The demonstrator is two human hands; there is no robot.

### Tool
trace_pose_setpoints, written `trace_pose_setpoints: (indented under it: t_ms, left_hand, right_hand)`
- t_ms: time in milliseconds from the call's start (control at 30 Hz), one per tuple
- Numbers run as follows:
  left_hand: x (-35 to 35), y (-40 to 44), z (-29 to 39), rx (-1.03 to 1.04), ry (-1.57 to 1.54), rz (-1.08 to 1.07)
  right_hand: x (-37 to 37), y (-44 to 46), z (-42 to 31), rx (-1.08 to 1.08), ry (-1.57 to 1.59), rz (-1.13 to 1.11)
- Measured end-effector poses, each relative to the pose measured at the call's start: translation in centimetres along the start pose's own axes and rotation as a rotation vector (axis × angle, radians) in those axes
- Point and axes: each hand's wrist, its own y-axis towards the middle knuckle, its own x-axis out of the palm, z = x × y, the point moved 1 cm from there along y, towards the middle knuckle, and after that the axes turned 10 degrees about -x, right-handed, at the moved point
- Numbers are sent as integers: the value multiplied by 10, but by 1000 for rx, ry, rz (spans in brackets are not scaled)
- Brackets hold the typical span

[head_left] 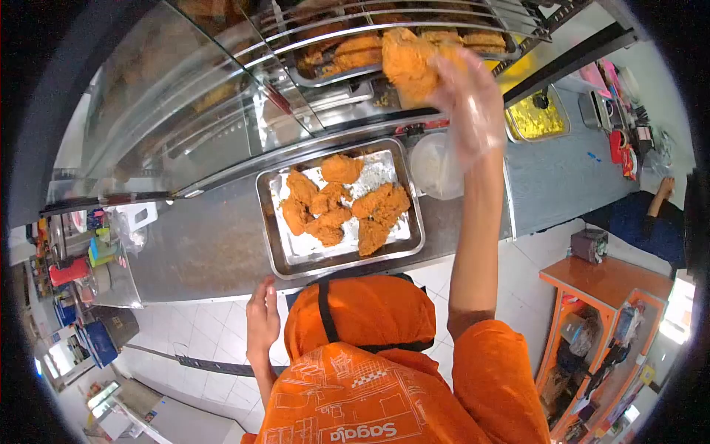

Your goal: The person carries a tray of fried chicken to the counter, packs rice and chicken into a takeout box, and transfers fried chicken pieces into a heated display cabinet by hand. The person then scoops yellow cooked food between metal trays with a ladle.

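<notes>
"Orange fabric fills the space closest to us, doesn't it?"

"Yes, a shirt [347,399] with white line drawings and lettering, and above it a rounded orange bundle [370,311] crossed by black straps."

"What lies beyond that?"

"Straight up at 12 o'clock, a rectangular metal tray [416,222] with rounded corners stands on the grey tabletop [200,251]. Several pieces of fried chicken [381,211] lie in it, craggy and golden-brown, over a pale, shiny lining."

"And the hands?"

"From the tray, the right hand [470,111] is up at 1 o'clock, in a clear, wrinkled plastic glove. Its thumb and fingers grip a chicken piece [408,65], rough-crusted and held above the tabletop, in front of the display cabinet's rack [325,31]. Motion blurs the fingers."

"The other one?"

"The left hand [262,318] is bare, at 7 o'clock from the tray, close to its near corner. It holds nothing; the fingers are loosely extended. I can't tell whether they touch the tabletop's edge."

"Any more containers?"

"Behind the held piece, a cabinet tray [325,80] carries more browned, crusted food. Just beside the metal tray at 2 o'clock sits a round, translucent tub [436,166], contents unclear. Farther out that way is a metal pan [566,122] with a shiny yellow inside."
</notes>
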Motion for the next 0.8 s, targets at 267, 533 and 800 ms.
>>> trace_pose_setpoints:
  t_ms: [267,533,800]
  left_hand:
    - [0,-9,-7,-60,-14,9]
    - [1,-9,-15,-100,-61,13]
    - [2,-3,-16,-52,-55,-7]
  right_hand:
    - [19,65,32,-211,-446,109]
    - [40,46,-4,-428,-947,-22]
    - [44,61,-32,30,-1031,-511]
